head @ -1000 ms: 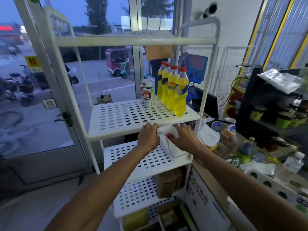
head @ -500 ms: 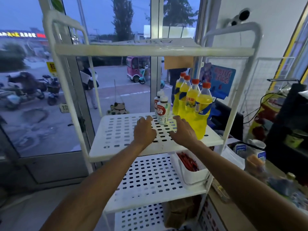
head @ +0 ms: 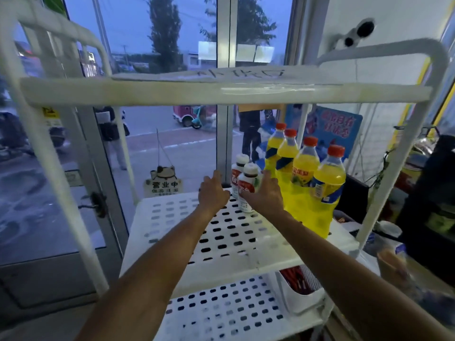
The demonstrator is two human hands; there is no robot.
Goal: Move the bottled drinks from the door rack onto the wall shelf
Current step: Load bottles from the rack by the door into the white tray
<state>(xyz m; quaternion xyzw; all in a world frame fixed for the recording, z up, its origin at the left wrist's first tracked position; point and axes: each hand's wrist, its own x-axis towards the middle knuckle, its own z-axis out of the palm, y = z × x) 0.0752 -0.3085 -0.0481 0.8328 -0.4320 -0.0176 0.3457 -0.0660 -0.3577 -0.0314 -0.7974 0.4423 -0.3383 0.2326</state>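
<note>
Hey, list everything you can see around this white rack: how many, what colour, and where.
rack: one, white, perforated shelves, beside the glass door
yellow drink bottles: four, yellow with red caps, in a row on the right of the middle shelf
small bottles: two, white with red labels, left of the yellow ones
bin: one, white, holding red items, right of the lower shelf
poster: one, blue, behind the yellow bottles
cat sign: one, pale, hanging at the glass
camera: one, white, wall at upper right
left hand: one, open, over the middle shelf
right hand: one, at the front small bottle, grip unclear
</note>
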